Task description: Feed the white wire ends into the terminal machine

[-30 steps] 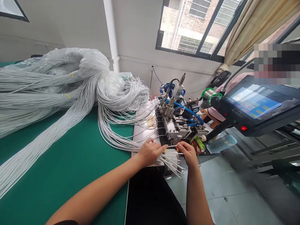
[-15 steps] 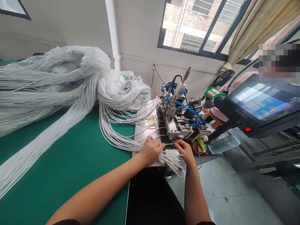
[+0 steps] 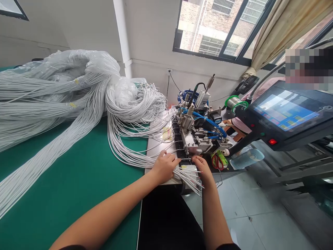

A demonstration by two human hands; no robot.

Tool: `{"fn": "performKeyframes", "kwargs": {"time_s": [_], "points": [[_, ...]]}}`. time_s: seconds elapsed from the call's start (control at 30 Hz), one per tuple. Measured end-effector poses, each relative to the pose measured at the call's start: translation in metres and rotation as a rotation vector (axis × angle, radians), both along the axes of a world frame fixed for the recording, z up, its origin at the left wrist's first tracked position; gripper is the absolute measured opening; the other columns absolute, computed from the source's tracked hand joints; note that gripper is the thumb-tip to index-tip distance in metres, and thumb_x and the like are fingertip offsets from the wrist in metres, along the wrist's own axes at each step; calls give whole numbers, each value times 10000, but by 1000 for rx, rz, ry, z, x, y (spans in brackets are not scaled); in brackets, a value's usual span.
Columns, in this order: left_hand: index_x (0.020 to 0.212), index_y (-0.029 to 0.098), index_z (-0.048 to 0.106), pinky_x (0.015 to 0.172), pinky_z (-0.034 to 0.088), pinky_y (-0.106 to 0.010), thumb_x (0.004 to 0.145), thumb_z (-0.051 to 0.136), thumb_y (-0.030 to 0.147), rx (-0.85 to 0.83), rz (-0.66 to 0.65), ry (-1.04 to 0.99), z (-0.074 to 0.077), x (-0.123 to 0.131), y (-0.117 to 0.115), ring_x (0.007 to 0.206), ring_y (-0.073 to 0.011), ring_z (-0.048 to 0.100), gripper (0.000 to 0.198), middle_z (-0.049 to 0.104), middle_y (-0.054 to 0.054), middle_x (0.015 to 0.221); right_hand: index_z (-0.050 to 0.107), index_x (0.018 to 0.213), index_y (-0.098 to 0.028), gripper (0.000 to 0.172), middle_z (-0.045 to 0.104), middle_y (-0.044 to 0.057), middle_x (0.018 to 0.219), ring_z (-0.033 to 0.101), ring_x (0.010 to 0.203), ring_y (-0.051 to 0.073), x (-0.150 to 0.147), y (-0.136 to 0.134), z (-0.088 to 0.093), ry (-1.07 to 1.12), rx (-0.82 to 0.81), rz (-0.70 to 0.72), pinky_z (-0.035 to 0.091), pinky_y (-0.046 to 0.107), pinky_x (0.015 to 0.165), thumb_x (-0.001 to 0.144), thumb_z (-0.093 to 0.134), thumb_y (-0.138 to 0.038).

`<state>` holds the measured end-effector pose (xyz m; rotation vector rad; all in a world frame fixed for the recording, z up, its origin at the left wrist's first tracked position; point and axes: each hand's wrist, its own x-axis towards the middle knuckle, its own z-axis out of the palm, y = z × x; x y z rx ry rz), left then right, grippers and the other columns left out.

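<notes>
My left hand (image 3: 165,167) is closed on a white cable (image 3: 185,159) that runs level along the front of the machine (image 3: 189,139). At the cable's far end, the fingertips of my right hand (image 3: 201,166) pinch it close to the machine's lower edge. Under and beside my left hand lies a bundle of white cables (image 3: 188,178), its loose ends fanned out toward my right wrist. Some other cables reach from the pile across the metal plate (image 3: 155,147) into the machine's row of dark holders. The cable tip is partly hidden by my right fingers.
Large bundles of white cable (image 3: 52,152) in plastic cover the green table (image 3: 104,194). A touchscreen (image 3: 286,107) on an arm stands at the right, beside a solder wire spool (image 3: 236,103). Red-handled scissors (image 3: 218,162) lie near a plastic bottle (image 3: 247,159). A person in pink (image 3: 270,86) is behind the screen.
The whole view has shifted slightly. Both hands keep nearly the same position at the machine, with the cable still between them.
</notes>
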<state>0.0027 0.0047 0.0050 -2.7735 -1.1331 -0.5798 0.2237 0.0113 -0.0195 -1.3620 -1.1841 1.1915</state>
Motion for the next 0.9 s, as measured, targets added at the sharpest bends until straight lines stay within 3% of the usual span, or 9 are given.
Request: {"fn": "performKeyframes", "kwargs": {"time_s": [0.23,0.47,0.63,0.73,0.9], "points": [[1095,196,610,894,300,-421,687,612,166,40,18,-21,3,0,-3,871,-235,548,410,628,-59,889,434,578,-206,401,358,-59,510,308,469,96,-1,-3,-1,58,-19,-11,254,240,466,646,666,-526],[1018,198,625,923,303,-425,697,609,176,56,46,-58,5,-1,-5,916,-236,536,322,630,-70,953,570,649,-172,434,418,-34,557,335,515,108,16,-18,-4,-30,37,-14,262,241,485,725,666,-588],[1120,169,599,953,302,-437,727,607,205,48,74,-95,1,0,-4,1016,-250,534,395,628,-94,1114,650,722,-162,472,496,-5,612,343,491,99,43,-36,9,-92,14,132,257,237,454,790,587,-625],[1152,167,587,971,290,-447,805,561,228,67,116,-134,-1,1,-3,1072,-254,523,353,602,-104,1208,668,749,-159,404,547,7,662,390,530,102,53,-46,22,-151,26,239,301,236,492,791,634,-560],[1133,188,599,972,282,-452,847,531,224,99,98,-156,-2,2,-2,1030,-239,546,296,625,-91,1176,661,755,-163,295,586,16,698,472,633,137,56,-57,37,-237,1,345,358,250,585,779,693,-455]]}}
